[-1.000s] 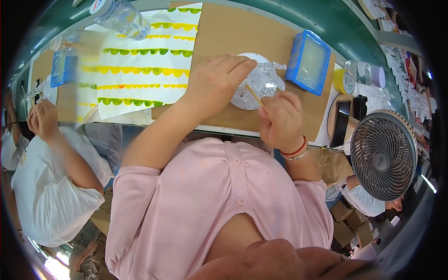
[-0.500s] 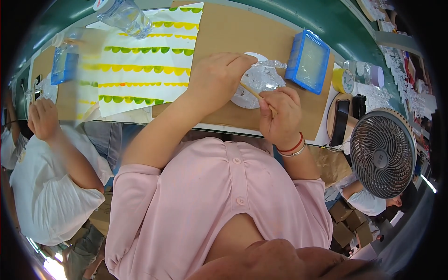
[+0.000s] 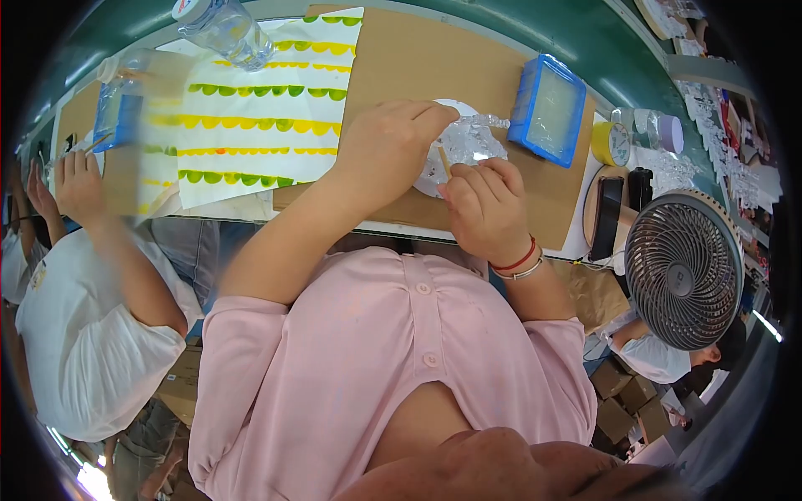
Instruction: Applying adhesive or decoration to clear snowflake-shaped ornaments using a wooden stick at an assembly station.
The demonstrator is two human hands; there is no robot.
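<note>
Left hand (image 3: 388,142) bent inward, grip unclear; right hand (image 3: 486,200) clamped thin tan wooden stick (image 3: 444,161), long axis pointed away, slightly left.

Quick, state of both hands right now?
Left hand: fingers bent at the clear pieces; whether its grip is closed on one can't be told.
Right hand: closed, holding a thin tan stick.
</note>
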